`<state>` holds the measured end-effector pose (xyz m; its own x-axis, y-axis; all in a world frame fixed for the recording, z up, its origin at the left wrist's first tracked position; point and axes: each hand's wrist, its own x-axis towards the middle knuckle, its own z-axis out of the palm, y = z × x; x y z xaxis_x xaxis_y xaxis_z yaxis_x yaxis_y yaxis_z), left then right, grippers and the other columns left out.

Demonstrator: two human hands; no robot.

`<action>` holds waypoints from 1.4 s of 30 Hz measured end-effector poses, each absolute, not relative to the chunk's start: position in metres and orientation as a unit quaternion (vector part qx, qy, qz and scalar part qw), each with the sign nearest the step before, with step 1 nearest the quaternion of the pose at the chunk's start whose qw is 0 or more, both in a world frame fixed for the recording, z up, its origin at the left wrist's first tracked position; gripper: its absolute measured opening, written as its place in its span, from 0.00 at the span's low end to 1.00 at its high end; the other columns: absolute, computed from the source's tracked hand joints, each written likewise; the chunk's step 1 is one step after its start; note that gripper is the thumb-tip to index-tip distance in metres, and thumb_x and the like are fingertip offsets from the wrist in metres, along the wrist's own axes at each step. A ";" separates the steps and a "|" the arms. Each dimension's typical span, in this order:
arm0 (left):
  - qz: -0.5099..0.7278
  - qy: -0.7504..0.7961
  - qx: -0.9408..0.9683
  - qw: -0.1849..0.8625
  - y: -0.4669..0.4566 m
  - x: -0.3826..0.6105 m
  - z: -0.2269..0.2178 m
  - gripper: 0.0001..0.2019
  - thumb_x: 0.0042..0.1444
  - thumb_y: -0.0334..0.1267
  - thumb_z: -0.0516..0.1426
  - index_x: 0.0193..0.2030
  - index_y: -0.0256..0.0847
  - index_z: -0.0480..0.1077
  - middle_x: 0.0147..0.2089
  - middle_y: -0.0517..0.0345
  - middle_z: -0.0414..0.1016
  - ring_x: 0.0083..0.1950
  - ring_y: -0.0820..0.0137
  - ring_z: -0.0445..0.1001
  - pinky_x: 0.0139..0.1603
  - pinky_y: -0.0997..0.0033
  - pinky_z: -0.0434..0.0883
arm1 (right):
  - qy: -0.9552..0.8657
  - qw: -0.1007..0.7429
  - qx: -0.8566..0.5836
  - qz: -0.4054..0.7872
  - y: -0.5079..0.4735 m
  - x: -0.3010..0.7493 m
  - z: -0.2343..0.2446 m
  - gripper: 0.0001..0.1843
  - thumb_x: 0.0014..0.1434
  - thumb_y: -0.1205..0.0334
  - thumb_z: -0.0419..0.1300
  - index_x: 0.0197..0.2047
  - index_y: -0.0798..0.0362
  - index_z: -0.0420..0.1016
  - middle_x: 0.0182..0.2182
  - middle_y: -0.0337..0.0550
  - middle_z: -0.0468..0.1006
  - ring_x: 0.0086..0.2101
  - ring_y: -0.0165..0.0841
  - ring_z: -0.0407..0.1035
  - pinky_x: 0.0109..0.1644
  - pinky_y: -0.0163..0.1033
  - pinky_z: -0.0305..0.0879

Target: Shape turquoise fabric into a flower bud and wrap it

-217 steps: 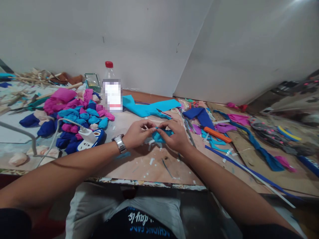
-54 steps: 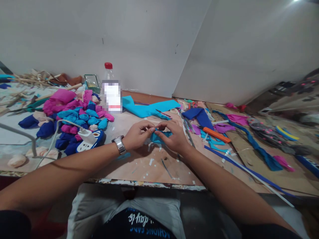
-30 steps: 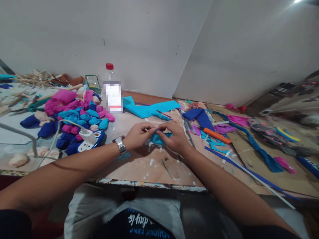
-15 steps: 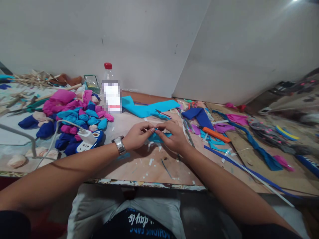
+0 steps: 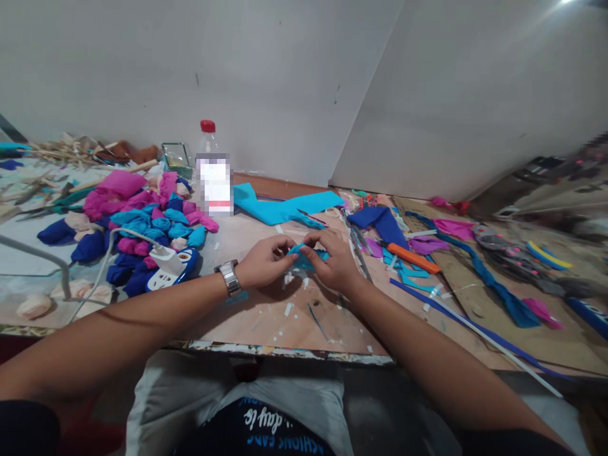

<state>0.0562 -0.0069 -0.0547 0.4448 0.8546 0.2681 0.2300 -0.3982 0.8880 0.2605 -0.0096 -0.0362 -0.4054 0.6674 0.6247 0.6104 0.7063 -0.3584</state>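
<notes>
Pinching crumpled turquoise fabric scrap [image 5: 304, 256] | left hand [image 5: 259, 263], right hand [image 5: 335, 263] together, both clamped | scuffed plywood table [image 5: 266, 316]

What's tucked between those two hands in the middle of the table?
A small turquoise fabric piece, pinched by the left hand and the right hand above the table. Only part shows; the fingers cover the rest, so its shape is hidden.

Left hand [image 5: 259, 263]: closed, fingertips pinched just beside the right's.
Right hand [image 5: 335, 263]: closed, fingertips pinched.
Forearms [image 5: 156, 316]: stretched forward, angled inward.
</notes>
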 end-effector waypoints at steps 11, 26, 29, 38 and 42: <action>0.358 0.395 0.774 0.341 -0.005 0.053 -0.058 0.06 0.59 0.39 0.58 0.39 0.39 0.72 0.35 0.58 0.76 0.35 0.68 0.72 0.38 0.69 0.67 | -0.830 0.402 -0.386 0.040 -0.008 0.261 -0.038 0.20 0.71 0.43 0.52 0.40 0.49 0.72 0.34 0.44 0.79 0.38 0.40 0.72 0.50 0.48 0.61; 0.359 0.398 0.776 0.332 -0.006 0.053 -0.058 0.04 0.56 0.35 0.58 0.38 0.39 0.71 0.35 0.58 0.76 0.35 0.68 0.72 0.37 0.69 0.66 | -0.822 0.408 -0.396 0.040 -0.008 0.262 -0.040 0.20 0.71 0.42 0.52 0.40 0.48 0.72 0.35 0.45 0.79 0.40 0.41 0.72 0.51 0.49 0.64; 0.358 0.395 0.778 0.333 -0.006 0.054 -0.058 0.05 0.55 0.35 0.59 0.38 0.39 0.71 0.34 0.58 0.76 0.35 0.68 0.72 0.37 0.69 0.66 | -0.821 0.405 -0.401 0.043 -0.009 0.262 -0.038 0.20 0.70 0.42 0.52 0.40 0.49 0.72 0.36 0.45 0.79 0.40 0.41 0.72 0.52 0.49 0.64; 0.353 0.396 0.779 0.336 -0.007 0.054 -0.055 0.04 0.56 0.37 0.59 0.36 0.40 0.71 0.32 0.59 0.75 0.34 0.68 0.71 0.36 0.69 0.65 | -0.817 0.415 -0.399 0.038 -0.010 0.261 -0.036 0.21 0.71 0.42 0.52 0.39 0.49 0.72 0.35 0.46 0.79 0.39 0.41 0.72 0.50 0.49 0.64; 0.350 0.394 0.783 0.332 -0.006 0.053 -0.057 0.05 0.55 0.37 0.60 0.37 0.39 0.71 0.32 0.59 0.74 0.34 0.69 0.71 0.35 0.69 0.64 | -0.816 0.417 -0.398 0.041 -0.010 0.261 -0.037 0.21 0.70 0.41 0.52 0.39 0.49 0.72 0.35 0.45 0.79 0.39 0.41 0.72 0.51 0.49 0.64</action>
